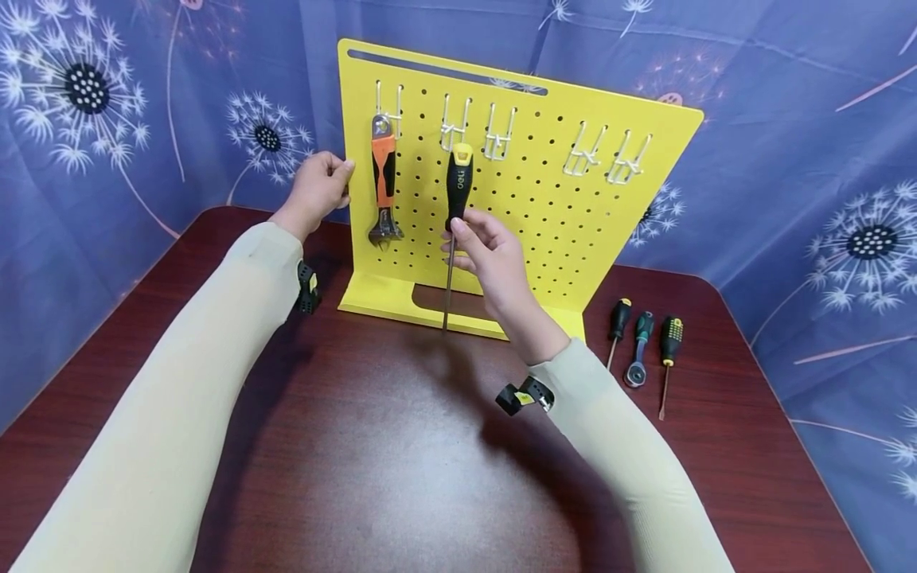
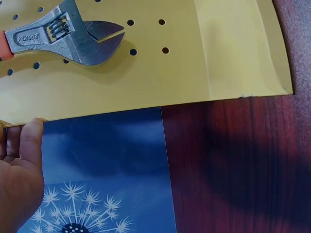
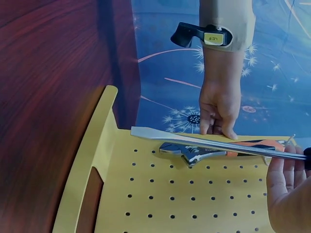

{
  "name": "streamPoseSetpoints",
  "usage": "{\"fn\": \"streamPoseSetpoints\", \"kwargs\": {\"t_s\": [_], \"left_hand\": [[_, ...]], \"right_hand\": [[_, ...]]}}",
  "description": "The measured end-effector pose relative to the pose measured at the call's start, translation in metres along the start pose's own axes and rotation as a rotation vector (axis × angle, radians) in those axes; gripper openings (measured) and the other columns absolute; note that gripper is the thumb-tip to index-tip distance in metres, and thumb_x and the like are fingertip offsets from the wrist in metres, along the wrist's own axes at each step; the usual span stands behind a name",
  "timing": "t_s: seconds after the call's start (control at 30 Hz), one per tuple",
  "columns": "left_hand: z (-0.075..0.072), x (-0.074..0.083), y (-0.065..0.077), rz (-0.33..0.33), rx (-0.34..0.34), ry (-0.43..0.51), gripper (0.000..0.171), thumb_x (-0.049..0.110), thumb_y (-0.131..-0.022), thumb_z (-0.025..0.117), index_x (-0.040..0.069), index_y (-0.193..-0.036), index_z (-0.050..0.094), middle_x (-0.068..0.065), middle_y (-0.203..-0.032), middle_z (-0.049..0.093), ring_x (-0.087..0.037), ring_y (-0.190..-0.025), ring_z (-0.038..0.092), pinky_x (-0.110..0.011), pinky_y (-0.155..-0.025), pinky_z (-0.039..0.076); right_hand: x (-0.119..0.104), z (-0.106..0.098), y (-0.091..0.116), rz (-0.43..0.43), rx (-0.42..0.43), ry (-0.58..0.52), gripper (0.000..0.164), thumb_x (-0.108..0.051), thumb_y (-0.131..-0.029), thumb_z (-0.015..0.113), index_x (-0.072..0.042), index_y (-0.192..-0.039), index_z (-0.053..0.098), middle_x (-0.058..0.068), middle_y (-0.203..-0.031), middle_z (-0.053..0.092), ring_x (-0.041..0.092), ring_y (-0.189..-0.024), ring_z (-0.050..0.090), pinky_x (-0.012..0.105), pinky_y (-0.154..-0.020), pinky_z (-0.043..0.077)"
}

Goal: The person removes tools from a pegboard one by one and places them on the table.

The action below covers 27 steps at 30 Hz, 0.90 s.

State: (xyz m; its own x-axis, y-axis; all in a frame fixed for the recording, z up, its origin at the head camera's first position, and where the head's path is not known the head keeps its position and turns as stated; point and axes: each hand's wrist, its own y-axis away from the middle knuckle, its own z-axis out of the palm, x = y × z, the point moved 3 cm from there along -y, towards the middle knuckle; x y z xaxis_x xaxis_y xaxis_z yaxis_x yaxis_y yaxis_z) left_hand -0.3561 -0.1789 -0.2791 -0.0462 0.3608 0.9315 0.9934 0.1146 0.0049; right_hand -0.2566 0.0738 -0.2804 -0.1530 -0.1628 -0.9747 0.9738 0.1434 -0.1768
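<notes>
A yellow pegboard (image 1: 516,199) stands on the table. At its left edge my left hand (image 1: 318,187) pinches the rim, with the thumb (image 2: 32,143) in front in the left wrist view. My right hand (image 1: 494,259) holds a black-and-yellow screwdriver (image 1: 460,183) below its handle, upright before the board with the tip down. The flat blade (image 3: 194,141) crosses the right wrist view. The handle's top is close to a white wire hook (image 1: 454,123); whether they touch I cannot tell. An orange-and-black adjustable wrench (image 1: 384,175) hangs from the leftmost hook, beside my left hand.
More wire hooks (image 1: 499,131) line the board's upper part. On the table's right lie a small screwdriver (image 1: 620,318), a green-handled ratchet wrench (image 1: 642,342) and a yellow-dotted screwdriver (image 1: 671,342). A blue dandelion-print cloth (image 1: 824,159) hangs behind the dark red table (image 1: 401,461).
</notes>
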Motion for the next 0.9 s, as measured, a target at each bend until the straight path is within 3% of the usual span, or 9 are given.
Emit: {"fn": "streamPoseSetpoints", "kwargs": {"t_s": [0.27, 0.57, 0.9], "left_hand": [[0.000, -0.001, -0.001, 0.007, 0.003, 0.007, 0.026, 0.032, -0.110, 0.044, 0.013, -0.093, 0.047, 0.002, -0.093, 0.041, -0.006, -0.074, 0.045, -0.014, -0.067, 0.047], [0.000, -0.001, -0.002, -0.005, -0.001, 0.003, 0.025, 0.034, -0.110, 0.044, 0.014, -0.094, 0.047, 0.002, -0.094, 0.043, -0.008, -0.079, 0.046, -0.016, -0.069, 0.047], [-0.001, -0.001, -0.003, -0.017, -0.008, -0.008, 0.025, 0.034, -0.110, 0.044, 0.014, -0.095, 0.048, 0.002, -0.097, 0.043, -0.008, -0.082, 0.047, -0.015, -0.071, 0.049]], "right_hand": [[0.002, -0.018, 0.013, 0.022, -0.014, 0.056, 0.018, -0.011, -0.106, 0.054, -0.002, -0.121, 0.060, -0.009, -0.090, 0.070, 0.007, -0.086, 0.069, 0.029, -0.084, 0.062], [0.006, -0.039, 0.022, 0.047, 0.040, 0.043, 0.010, -0.010, -0.106, 0.053, -0.009, -0.114, 0.059, -0.011, -0.086, 0.070, 0.005, -0.082, 0.070, 0.022, -0.077, 0.062], [0.012, -0.085, 0.034, 0.075, 0.086, 0.046, 0.010, -0.012, -0.109, 0.049, -0.016, -0.108, 0.058, -0.011, -0.085, 0.070, 0.005, -0.084, 0.067, 0.021, -0.079, 0.061]]}}
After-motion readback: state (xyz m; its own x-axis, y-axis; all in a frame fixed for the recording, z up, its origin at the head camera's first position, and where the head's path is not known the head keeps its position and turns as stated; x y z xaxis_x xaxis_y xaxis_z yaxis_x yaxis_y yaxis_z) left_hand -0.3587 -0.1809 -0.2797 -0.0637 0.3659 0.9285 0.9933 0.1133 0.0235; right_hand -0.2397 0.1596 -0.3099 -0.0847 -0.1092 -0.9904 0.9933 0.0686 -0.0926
